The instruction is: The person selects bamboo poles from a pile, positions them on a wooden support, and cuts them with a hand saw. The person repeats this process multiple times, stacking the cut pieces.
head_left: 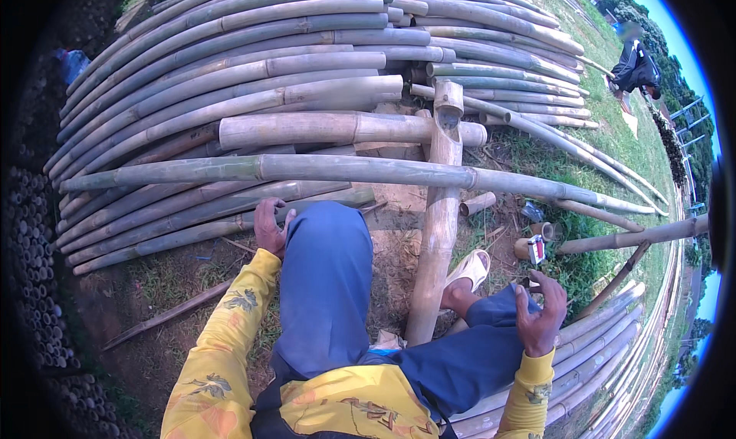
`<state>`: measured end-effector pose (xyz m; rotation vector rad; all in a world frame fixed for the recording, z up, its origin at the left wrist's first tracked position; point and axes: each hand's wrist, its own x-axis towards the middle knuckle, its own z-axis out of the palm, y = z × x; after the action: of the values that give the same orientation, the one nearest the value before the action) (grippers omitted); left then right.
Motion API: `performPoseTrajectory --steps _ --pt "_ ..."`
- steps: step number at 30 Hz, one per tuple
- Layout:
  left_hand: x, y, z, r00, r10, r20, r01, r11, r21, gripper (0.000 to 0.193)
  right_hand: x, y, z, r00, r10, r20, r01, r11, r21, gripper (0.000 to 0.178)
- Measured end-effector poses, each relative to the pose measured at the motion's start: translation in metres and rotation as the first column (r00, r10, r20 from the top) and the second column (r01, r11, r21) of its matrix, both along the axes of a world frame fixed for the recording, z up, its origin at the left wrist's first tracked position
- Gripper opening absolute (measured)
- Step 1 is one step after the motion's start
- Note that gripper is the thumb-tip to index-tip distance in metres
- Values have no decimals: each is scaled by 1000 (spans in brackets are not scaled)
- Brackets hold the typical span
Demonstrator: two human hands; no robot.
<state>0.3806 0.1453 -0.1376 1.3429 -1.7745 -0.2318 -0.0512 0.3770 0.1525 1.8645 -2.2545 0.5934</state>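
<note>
My left hand (271,227) is beside my left knee, close to the ends of the stacked bamboo poles. Its fingers are loosely curved, the thumb apart, and no object shows in it. Above my right knee, my right hand (543,313) is raised with fingers and thumb spread, holding nothing. A long bamboo pole (337,170) runs crosswise before me, over a thick bamboo post (435,243) that slants between my legs. The post has a notch cut near its top. Beyond the long pole lies a shorter, thick bamboo length (307,130).
Stacked bamboo poles (230,55) fill the far left, with another stack (498,44) farther right. More poles (590,362) lie at lower right. A small red and white pack (536,249) sits near bamboo cups. Another person (635,65) crouches on the grass at far right.
</note>
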Motion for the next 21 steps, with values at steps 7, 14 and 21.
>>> performPoseTrajectory --steps 7,14,21 --pt "-132 -91 137 892 -397 214 403 915 20 18 13 -33 -22 946 55 319 -40 998 -55 32" --pt "-277 -109 123 428 -594 681 454 793 406 104 8 -7 -15 873 23 487 47 990 -132 34" --pt "-291 -126 76 345 -582 736 416 798 436 69 5 4 -16 907 121 404 -76 989 -127 46"
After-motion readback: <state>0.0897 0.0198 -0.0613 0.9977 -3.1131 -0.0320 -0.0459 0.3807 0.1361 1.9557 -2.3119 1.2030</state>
